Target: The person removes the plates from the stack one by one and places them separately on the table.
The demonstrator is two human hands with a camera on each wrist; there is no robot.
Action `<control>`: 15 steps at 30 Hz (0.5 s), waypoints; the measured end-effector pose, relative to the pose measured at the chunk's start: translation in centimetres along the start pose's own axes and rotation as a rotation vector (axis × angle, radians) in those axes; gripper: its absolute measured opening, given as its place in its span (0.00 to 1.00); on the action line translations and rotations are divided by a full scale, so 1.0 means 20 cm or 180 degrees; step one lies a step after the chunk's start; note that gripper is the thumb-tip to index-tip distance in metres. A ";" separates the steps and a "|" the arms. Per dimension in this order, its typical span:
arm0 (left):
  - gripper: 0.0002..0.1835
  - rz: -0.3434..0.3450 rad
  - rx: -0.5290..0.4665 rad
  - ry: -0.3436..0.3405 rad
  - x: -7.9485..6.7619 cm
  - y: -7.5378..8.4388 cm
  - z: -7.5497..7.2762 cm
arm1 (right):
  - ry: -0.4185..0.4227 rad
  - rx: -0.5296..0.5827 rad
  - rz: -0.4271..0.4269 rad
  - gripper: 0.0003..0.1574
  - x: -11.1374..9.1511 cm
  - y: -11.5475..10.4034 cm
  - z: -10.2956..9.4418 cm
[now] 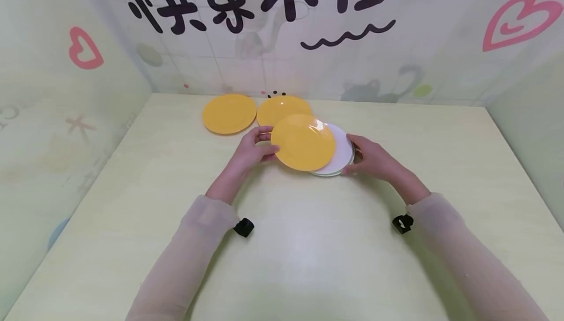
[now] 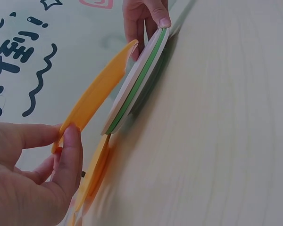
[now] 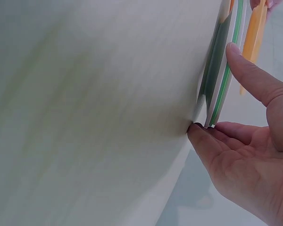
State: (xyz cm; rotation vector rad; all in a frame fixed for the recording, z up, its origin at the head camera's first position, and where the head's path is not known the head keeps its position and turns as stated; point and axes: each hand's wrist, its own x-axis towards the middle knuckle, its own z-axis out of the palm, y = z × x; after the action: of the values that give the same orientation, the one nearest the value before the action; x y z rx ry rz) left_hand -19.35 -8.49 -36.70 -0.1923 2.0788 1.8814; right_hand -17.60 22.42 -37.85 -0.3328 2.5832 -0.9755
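Left hand: The left hand [image 1: 254,149] is pinching a yellow plate at its left edge, the thumb lying on the upper face and the fingers reaching underneath; the grip is narrow, closing on the thin rim.
Held plate: The yellow plate [image 1: 303,143] is hanging above the table, tilting, and in the head view is covering the left part of a pale stack.
Right hand: The right hand [image 1: 370,158] is holding the stack by its right edge, the thumb pressing the near side of the rim and the fingers bending round the far side.
Stack: The stack [image 1: 343,149] is showing a white top, with a green layer between white ones in the wrist views; whether it is touching the table, I cannot tell.
Back plates: Two more yellow plates, a left one [image 1: 229,114] and a right one [image 1: 286,105], are lying side by side on the table near the wall, the right one partly hiding behind the held plate.
Table: The pale table [image 1: 308,242] is spreading beneath everything.
Wall: The wall [image 1: 308,79] is carrying black lettering [image 1: 176,8] and a pink heart [image 1: 522,21].
Sleeves: Pale sleeves [image 1: 176,257] are covering both forearms.
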 end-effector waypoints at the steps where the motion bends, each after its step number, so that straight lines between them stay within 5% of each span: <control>1: 0.32 0.0006 0.0006 0.0019 0.00 0.00 -0.01 | 0.0002 -0.0004 0.0003 0.62 0.00 0.00 0.00; 15: 0.33 0.0063 0.0021 0.0197 -0.03 0.03 -0.15 | 0.0041 -0.0072 -0.0013 0.62 -0.01 -0.01 0.00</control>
State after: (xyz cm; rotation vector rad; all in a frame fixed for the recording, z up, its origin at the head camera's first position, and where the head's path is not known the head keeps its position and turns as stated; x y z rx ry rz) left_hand -19.39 -11.38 -35.62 -0.2322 2.1346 1.9027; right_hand -17.34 22.26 -37.63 -0.3390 2.6078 -0.9535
